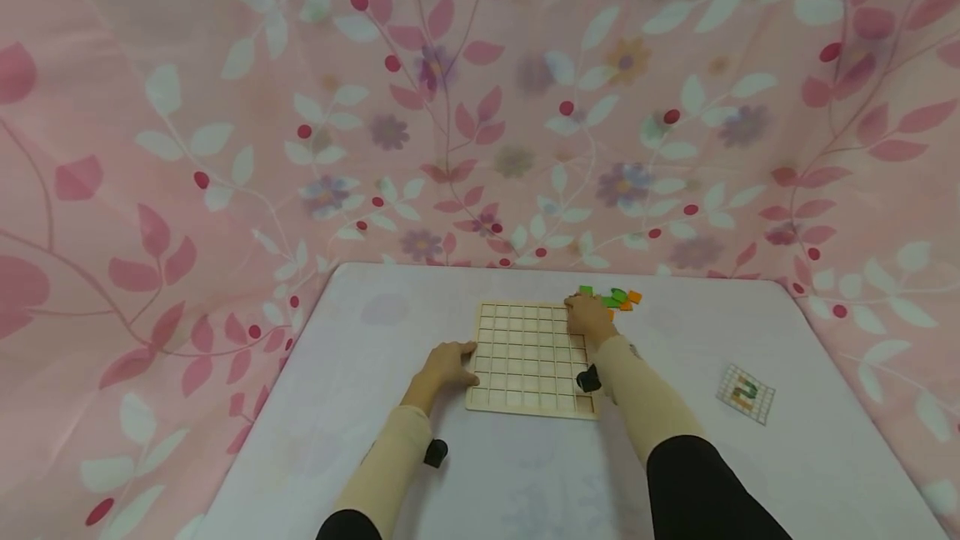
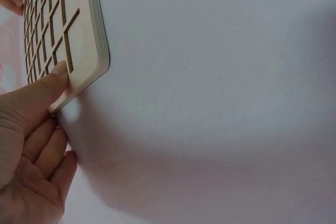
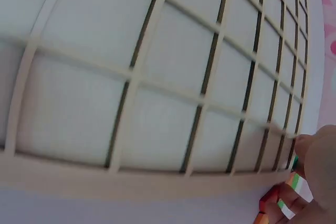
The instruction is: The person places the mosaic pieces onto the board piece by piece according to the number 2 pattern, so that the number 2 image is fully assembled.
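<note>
Board (image 1: 525,357), pale wood and grooved into squares, lies on the white table (image 1: 322,373) with one side toward the person. The left hand (image 1: 447,365) grips its edge at nine o'clock; the left wrist view shows the thumb (image 2: 50,85) pressed on the top rim and the other fingers bent below the edge. The right hand (image 1: 590,319) holds the board's far corner, at between one and two o'clock, with the thumb on the rim and the fingers curled outside it.

Green and orange pieces (image 1: 611,302) lie in a loose cluster just beyond the right hand, also toward one to two o'clock from the board; the right wrist view shows red there too. A small card (image 1: 746,395) with a grid and a figure like a 2 lies well apart from the board, at about three o'clock. Pink flowered cloth (image 1: 480,107) hangs behind the table at twelve o'clock.
</note>
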Available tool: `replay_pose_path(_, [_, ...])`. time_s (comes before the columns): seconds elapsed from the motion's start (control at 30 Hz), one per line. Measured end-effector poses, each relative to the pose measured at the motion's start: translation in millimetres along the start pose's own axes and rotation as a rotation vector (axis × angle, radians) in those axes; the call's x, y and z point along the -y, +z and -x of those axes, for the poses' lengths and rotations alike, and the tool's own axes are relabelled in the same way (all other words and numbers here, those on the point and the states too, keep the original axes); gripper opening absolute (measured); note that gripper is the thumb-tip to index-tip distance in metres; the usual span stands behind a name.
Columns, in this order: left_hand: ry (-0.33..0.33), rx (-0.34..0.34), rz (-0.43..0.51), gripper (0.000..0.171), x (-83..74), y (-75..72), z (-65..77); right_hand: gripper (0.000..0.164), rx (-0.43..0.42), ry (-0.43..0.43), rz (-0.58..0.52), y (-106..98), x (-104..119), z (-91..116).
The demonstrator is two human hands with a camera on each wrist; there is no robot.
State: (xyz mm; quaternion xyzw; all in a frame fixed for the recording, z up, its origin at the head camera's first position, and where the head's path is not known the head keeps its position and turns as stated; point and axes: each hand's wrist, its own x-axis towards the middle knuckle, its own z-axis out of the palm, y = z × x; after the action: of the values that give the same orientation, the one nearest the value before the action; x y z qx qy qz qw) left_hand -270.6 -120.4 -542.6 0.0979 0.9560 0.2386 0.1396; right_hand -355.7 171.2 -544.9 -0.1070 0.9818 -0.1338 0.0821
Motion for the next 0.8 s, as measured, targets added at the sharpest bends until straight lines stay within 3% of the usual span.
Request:
replay_pose_path(0.23, [0.008, -0.001, -0.004, 0.07, -0.7, -1.2, 0.6, 0.035, -0.087, 0.082, -0.215, 0.5, -23.0, 10.8])
replay_pose_path(0.53, [-0.012, 0.006, 0.013, 0.07, -2.5, -1.8, 1.1, 0.025, -0.194, 0.102, -0.169, 7.7, -48.7, 15.3])
replay_pose_path(0.8, [-0.016, 0.008, -0.003, 0.071, -1.3, -1.4, -0.2, 0.022, -0.234, 0.142, -0.27, 3.3, -53.8, 23.6])
